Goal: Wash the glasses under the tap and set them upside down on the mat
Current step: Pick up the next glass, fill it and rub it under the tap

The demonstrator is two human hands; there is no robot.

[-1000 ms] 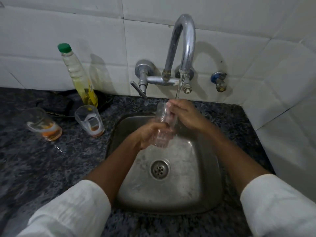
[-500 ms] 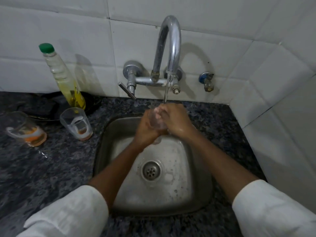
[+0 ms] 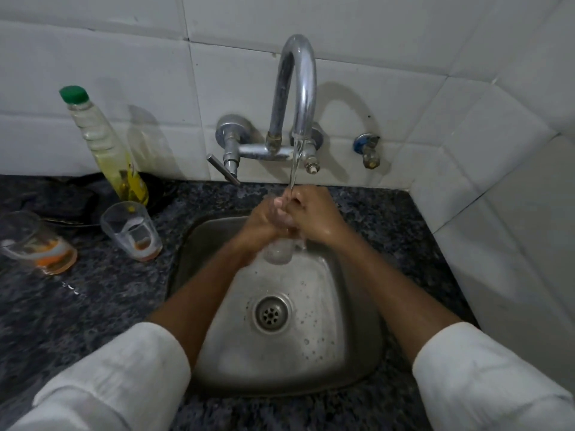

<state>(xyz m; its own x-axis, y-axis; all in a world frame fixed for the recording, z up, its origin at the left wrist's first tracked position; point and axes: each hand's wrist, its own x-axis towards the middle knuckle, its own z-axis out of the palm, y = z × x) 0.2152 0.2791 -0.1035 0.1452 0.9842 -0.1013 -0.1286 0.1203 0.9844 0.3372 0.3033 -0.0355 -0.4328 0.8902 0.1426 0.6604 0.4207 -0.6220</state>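
Mid-wash, first glass (image 3: 278,248) at frame centre under tap (image 3: 295,98) stream: left hand (image 3: 259,223) wraps it, right hand (image 3: 314,217) curls over rim. Two dirty glasses (image 3: 132,231) wait on surface (image 3: 93,306), left. Mat location unclear; none inverted yet.

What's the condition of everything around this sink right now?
Tap: running.
Glass in hands: under the stream, gripped by both.
Left hand: gripping it.
Right hand: gripping it.
Near glass: upright, orange dregs.
Far glass: upright, orange dregs.
Bottle: capped, partly full.
Sink: wet, undrained water none.
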